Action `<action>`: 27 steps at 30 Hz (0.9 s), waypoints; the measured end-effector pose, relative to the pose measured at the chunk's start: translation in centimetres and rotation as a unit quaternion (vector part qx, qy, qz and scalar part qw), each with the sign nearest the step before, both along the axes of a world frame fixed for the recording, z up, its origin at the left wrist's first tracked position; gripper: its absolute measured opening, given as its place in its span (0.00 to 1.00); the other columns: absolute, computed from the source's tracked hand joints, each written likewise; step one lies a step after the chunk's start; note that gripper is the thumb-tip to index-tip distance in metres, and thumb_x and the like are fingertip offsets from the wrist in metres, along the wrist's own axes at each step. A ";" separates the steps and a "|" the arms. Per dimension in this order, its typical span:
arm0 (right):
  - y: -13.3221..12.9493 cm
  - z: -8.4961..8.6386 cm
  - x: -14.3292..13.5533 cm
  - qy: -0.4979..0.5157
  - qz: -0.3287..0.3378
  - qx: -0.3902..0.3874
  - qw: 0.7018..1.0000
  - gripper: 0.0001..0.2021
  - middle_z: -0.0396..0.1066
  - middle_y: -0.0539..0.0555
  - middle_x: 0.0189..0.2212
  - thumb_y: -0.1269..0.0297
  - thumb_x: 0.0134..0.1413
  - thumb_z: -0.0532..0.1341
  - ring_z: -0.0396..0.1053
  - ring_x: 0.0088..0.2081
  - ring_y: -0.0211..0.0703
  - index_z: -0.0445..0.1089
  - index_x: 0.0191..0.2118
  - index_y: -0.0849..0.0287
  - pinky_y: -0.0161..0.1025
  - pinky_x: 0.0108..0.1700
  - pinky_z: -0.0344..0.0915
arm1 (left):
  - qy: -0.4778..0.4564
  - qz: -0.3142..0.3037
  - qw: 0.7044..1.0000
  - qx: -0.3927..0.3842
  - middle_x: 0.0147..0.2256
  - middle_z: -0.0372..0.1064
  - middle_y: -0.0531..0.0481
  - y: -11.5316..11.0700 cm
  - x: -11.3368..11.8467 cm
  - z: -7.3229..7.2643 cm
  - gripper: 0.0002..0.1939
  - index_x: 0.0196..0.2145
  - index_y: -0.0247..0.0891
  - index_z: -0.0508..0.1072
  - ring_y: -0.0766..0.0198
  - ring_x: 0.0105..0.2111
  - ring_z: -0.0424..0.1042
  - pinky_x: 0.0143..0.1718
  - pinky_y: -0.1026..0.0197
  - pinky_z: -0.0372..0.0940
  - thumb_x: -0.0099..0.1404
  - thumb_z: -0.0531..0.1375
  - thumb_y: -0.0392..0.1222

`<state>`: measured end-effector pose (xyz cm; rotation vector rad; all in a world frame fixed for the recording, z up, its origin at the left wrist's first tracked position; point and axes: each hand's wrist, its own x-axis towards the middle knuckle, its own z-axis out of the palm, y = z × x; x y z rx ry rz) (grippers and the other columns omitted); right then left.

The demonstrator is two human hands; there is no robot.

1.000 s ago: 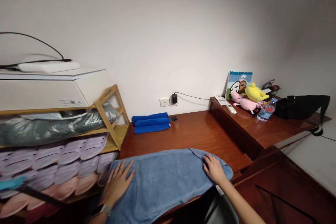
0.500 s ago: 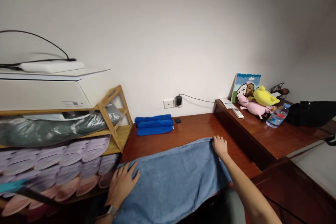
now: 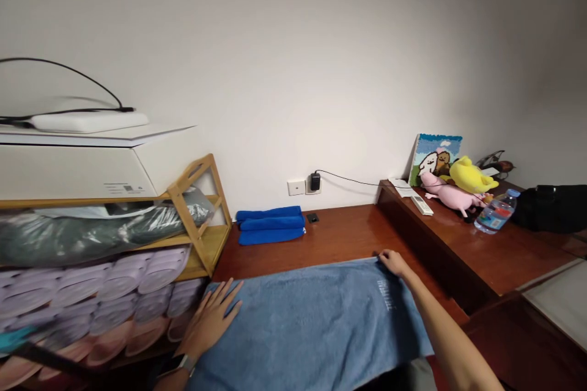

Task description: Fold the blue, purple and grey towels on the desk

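Note:
A grey-blue towel (image 3: 307, 317) lies spread over the brown wooden desktop (image 3: 348, 232), its near part reaching toward my body. On its left end my left hand (image 3: 213, 317) rests flat, fingers spread, with a watch on the wrist. At the far right corner my right hand (image 3: 393, 261) pinches the towel's edge with bent fingers. Pale lettering shows on the towel near that corner. Farther back, a folded bright blue cloth (image 3: 270, 225) lies by the wall.
A wooden rack (image 3: 206, 238) with slippers (image 3: 123, 272) and a white box (image 3: 73, 171) stands left. The raised right surface (image 3: 458, 238) holds plush toys (image 3: 472, 176), a bottle (image 3: 496, 212), a remote (image 3: 422, 204) and a black bag (image 3: 550, 208). A plug (image 3: 315, 181) sits in the wall.
My right hand has drawn the towel's far right corner rightward, and its fingers are more closed. The towel's right part lies wider, with its lettering now showing. My left hand stays on the left end.

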<state>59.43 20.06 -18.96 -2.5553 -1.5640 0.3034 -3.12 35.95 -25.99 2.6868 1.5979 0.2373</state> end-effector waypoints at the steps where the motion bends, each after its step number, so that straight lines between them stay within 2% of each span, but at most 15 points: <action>1: 0.3 0.1 0.4 0.002 -0.007 0.008 1.000 0.16 0.81 0.55 0.49 0.61 0.74 0.53 0.78 0.52 0.45 0.79 0.50 0.53 0.34 0.50 0.67 | 0.000 0.002 1.000 -0.003 0.75 0.54 0.49 0.2 0.1 0.1 0.32 0.73 0.52 0.62 0.52 0.75 0.55 0.75 0.41 0.50 0.75 0.51 0.56; 3: 0.9 0.0 0.7 -0.006 -0.039 0.022 0.999 0.17 0.79 0.59 0.53 0.60 0.75 0.53 0.76 0.55 0.48 0.78 0.54 0.55 0.37 0.52 0.68 | 0.002 0.011 1.000 -0.005 0.75 0.54 0.48 0.4 0.5 0.2 0.31 0.73 0.52 0.62 0.51 0.75 0.56 0.75 0.40 0.49 0.75 0.51 0.55; 6: 1.1 -0.7 -0.2 -0.038 -0.102 0.040 0.993 0.19 0.72 0.66 0.61 0.61 0.73 0.53 0.71 0.60 0.59 0.74 0.61 0.60 0.48 0.57 0.67 | 0.011 0.027 1.000 0.001 0.75 0.53 0.47 0.2 1.1 0.2 0.31 0.73 0.51 0.62 0.50 0.75 0.55 0.75 0.39 0.49 0.75 0.51 0.55; 8: 1.0 -1.4 -2.0 -0.067 -0.121 0.068 0.988 0.22 0.66 0.68 0.66 0.67 0.71 0.53 0.65 0.65 0.61 0.72 0.64 0.60 0.55 0.65 0.61 | 0.011 0.034 0.999 0.006 0.75 0.53 0.47 0.0 1.4 0.1 0.32 0.73 0.51 0.62 0.49 0.75 0.54 0.75 0.38 0.49 0.74 0.51 0.56; 9: 1.0 -1.8 -3.3 -0.081 -0.110 0.093 0.986 0.23 0.65 0.67 0.68 0.70 0.69 0.53 0.62 0.67 0.61 0.72 0.64 0.59 0.56 0.68 0.57 | 0.010 0.038 0.999 0.007 0.75 0.54 0.47 0.0 1.4 0.0 0.32 0.73 0.52 0.62 0.47 0.75 0.54 0.75 0.38 0.49 0.74 0.52 0.57; 11: 1.2 -2.4 -7.1 -0.084 -0.032 0.157 0.983 0.24 0.66 0.64 0.68 0.74 0.65 0.53 0.60 0.70 0.57 0.74 0.63 0.57 0.54 0.72 0.51 | 0.011 0.043 0.999 0.004 0.75 0.55 0.47 -0.1 1.2 0.0 0.33 0.72 0.53 0.62 0.45 0.75 0.55 0.75 0.37 0.50 0.73 0.53 0.59; 13: 2.0 -2.9 -12.5 -0.038 0.106 0.211 0.971 0.25 0.68 0.60 0.67 0.73 0.64 0.54 0.61 0.69 0.53 0.74 0.63 0.55 0.50 0.73 0.51 | 0.012 0.051 0.999 0.007 0.74 0.57 0.46 -0.1 1.1 -0.1 0.33 0.72 0.53 0.64 0.43 0.74 0.57 0.74 0.37 0.52 0.73 0.54 0.59; 14: 2.7 -3.2 -15.6 -0.001 0.173 0.224 0.959 0.26 0.67 0.58 0.69 0.72 0.65 0.55 0.61 0.70 0.52 0.72 0.66 0.55 0.49 0.74 0.52 | 0.011 0.055 0.998 0.014 0.74 0.58 0.45 -0.2 1.0 -0.1 0.32 0.71 0.53 0.65 0.43 0.73 0.58 0.73 0.37 0.52 0.73 0.53 0.59; 16: 4.4 -3.9 -21.9 0.061 0.298 0.202 0.931 0.28 0.61 0.56 0.73 0.64 0.68 0.57 0.58 0.72 0.54 0.66 0.72 0.53 0.52 0.75 0.51 | 0.006 0.066 0.997 0.029 0.74 0.58 0.43 -0.4 1.0 -0.4 0.32 0.71 0.51 0.65 0.44 0.73 0.59 0.73 0.39 0.52 0.74 0.51 0.58; 18: 6.2 -4.4 -27.1 0.106 0.311 0.171 0.929 0.28 0.56 0.54 0.76 0.58 0.73 0.55 0.53 0.75 0.55 0.60 0.75 0.51 0.56 0.76 0.47 | 0.005 0.081 0.996 0.036 0.74 0.56 0.42 -0.8 0.9 -0.7 0.33 0.72 0.49 0.64 0.45 0.74 0.57 0.74 0.39 0.50 0.74 0.51 0.58; 20: 7.5 -4.7 -30.2 0.120 0.304 0.148 0.933 0.29 0.55 0.56 0.76 0.53 0.76 0.53 0.51 0.76 0.58 0.57 0.76 0.52 0.60 0.76 0.46 | 0.003 0.100 0.994 0.034 0.75 0.55 0.42 -1.3 0.8 -1.1 0.35 0.73 0.48 0.63 0.45 0.75 0.54 0.74 0.38 0.49 0.73 0.52 0.60; 21: 7.9 -4.8 -30.7 0.118 0.296 0.137 0.938 0.30 0.54 0.57 0.76 0.52 0.76 0.51 0.50 0.76 0.57 0.56 0.77 0.52 0.60 0.76 0.44 | 0.001 0.109 0.993 0.032 0.75 0.54 0.41 -1.5 0.8 -1.2 0.36 0.73 0.48 0.63 0.44 0.75 0.53 0.74 0.38 0.49 0.72 0.52 0.61; 23: 7.9 -4.7 -29.8 0.098 0.272 0.110 0.951 0.30 0.50 0.56 0.77 0.50 0.78 0.47 0.46 0.78 0.55 0.53 0.78 0.52 0.59 0.77 0.40 | -0.004 0.120 0.992 0.029 0.76 0.54 0.42 -1.9 0.7 -1.4 0.36 0.73 0.47 0.63 0.44 0.76 0.52 0.73 0.40 0.51 0.72 0.51 0.61; 25: 7.1 -4.5 -26.6 0.063 0.222 0.077 0.970 0.31 0.47 0.54 0.78 0.49 0.78 0.44 0.42 0.79 0.52 0.51 0.79 0.51 0.56 0.78 0.37 | -0.003 0.124 0.992 0.030 0.75 0.54 0.42 -2.0 0.6 -1.5 0.36 0.73 0.47 0.63 0.44 0.76 0.52 0.73 0.40 0.51 0.72 0.51 0.61; 27: 5.5 -4.4 -21.8 0.028 0.155 0.049 0.986 0.31 0.45 0.54 0.78 0.50 0.78 0.42 0.40 0.79 0.50 0.49 0.80 0.52 0.55 0.78 0.37 | 0.005 0.125 0.991 0.035 0.75 0.55 0.41 -2.0 0.6 -1.5 0.37 0.73 0.47 0.63 0.43 0.76 0.52 0.74 0.40 0.49 0.71 0.51 0.61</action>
